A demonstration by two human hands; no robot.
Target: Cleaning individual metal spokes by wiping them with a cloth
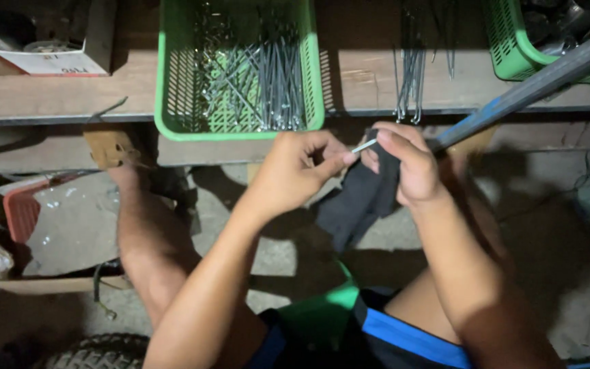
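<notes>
Metal rod: a thin, pale rod [364, 145] sits between your two hands, just below the front edge of the table [49, 102]; only a short stretch of it shows.
Left hand: your left hand [295, 171] is closed narrowly, thumb and forefinger pinching the near end of the rod.
Right hand: your right hand [404, 167] is wrapped around a dark grey cloth [360, 201], and its fingertips press the cloth against the other end of the rod. The cloth hangs down loosely below that hand.
Green basket: straight ahead on the table, a green plastic basket [172, 82] holds a heap of similar thin metal rods [268, 75].
Loose rods: a small bundle of rods [411, 75] lies on the table to the right of the basket.
Second basket: another green basket [507, 41] stands at the far right corner.
Long bar: a grey and blue bar [534, 85] slants from upper right towards your right hand.
Cardboard box: far left on the table [56, 61].
Red basket: lower left, on the floor [22, 212].
</notes>
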